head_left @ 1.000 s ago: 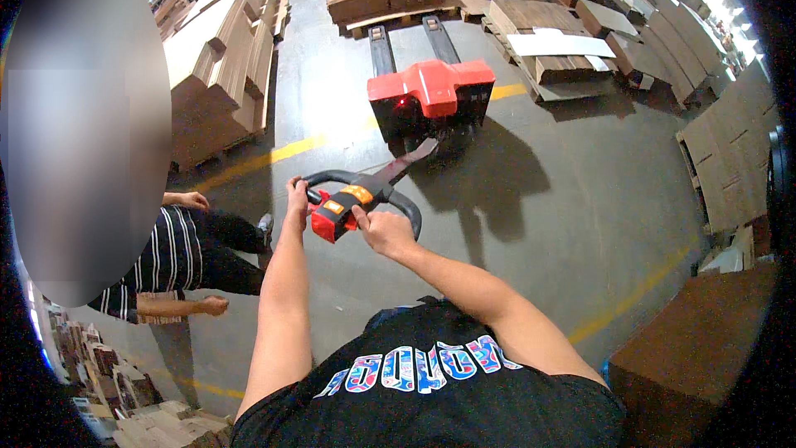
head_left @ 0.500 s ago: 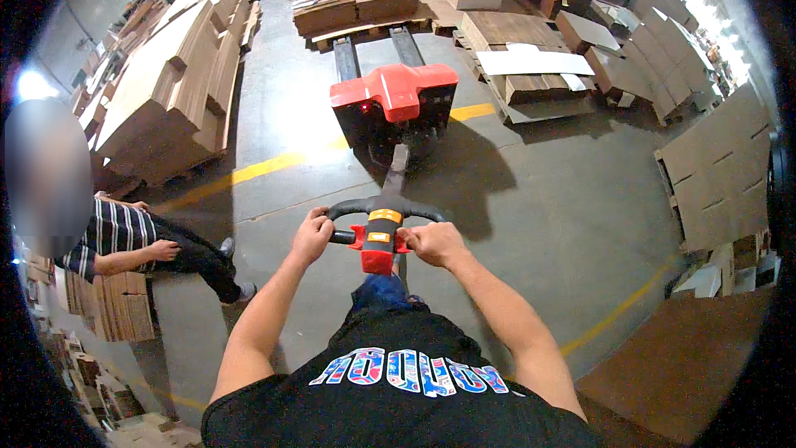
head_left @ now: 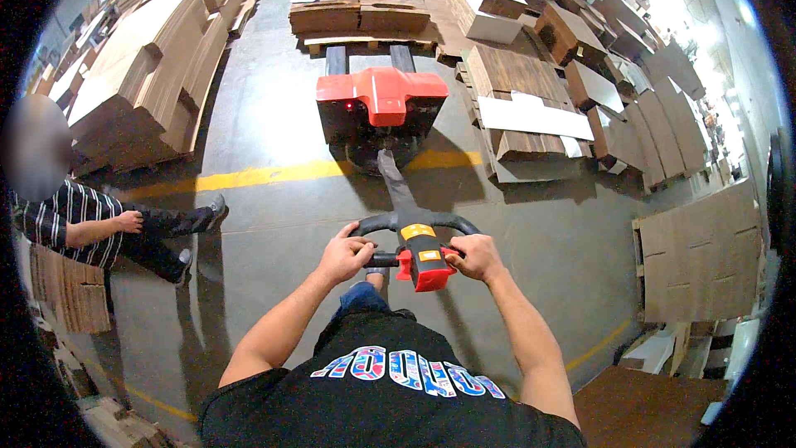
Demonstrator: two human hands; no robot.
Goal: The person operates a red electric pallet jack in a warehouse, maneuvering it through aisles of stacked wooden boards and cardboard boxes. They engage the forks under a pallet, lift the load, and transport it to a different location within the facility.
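The grey floor (head_left: 274,224) runs away ahead, crossed by a yellow line (head_left: 274,176), with a long stack of cardboard (head_left: 149,66) walling it on the left. Straight in front stands a pallet (head_left: 373,43) carrying more cardboard (head_left: 359,17).

Between it and the person is the red pallet truck (head_left: 385,98), and that is where the change lies. A second ago its forks (head_left: 336,62) showed to their tips, at a slant; now they point squarely at the pallet, and only short lengths show before its edge. The truck's body also sits farther over the yellow line. To my eye that makes it an approach nearly lined up, the tips probably at or just beneath the pallet; from here I can't tell which.

Off to the left, a co-worker in a striped shirt (head_left: 87,220) is now farther from the truck.

The steering handle (head_left: 424,261), swung well left before, has come round almost in line with the truck. The left hand (head_left: 342,255) is curled round the loop's left side, against the black inner grip (head_left: 381,260); the right hand (head_left: 477,257) clasps the other side, thumb by the red control.
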